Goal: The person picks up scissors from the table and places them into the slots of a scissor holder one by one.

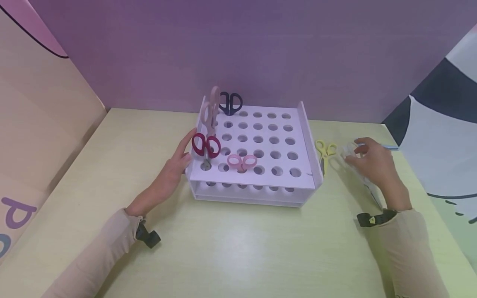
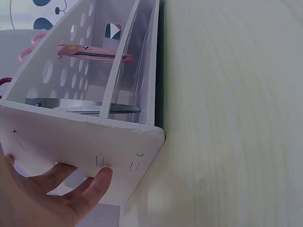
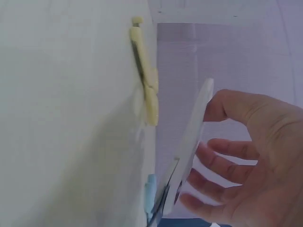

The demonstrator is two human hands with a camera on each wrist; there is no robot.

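My left hand (image 1: 169, 174) rests against the left side panel of a white rack (image 1: 266, 178) with rows of round holes. In the left wrist view its fingers (image 2: 97, 189) lie flat on that panel. At the right, my right hand (image 1: 376, 161) pinches the white handle of a pair of scissors (image 3: 189, 142) between thumb and fingers, the blades pointing down toward the table. Dark red scissors (image 1: 212, 147), small pink scissors (image 1: 249, 161), large dusty-pink scissors (image 1: 215, 99) and black scissors (image 1: 236, 103) stand in the rack's holes.
Yellow scissors (image 1: 325, 155) lie on the table (image 1: 246, 248) by the rack's right side. A light blue item (image 1: 391, 147) lies behind my right hand, partly hidden. A purple wall (image 1: 261, 54) rises behind the rack.
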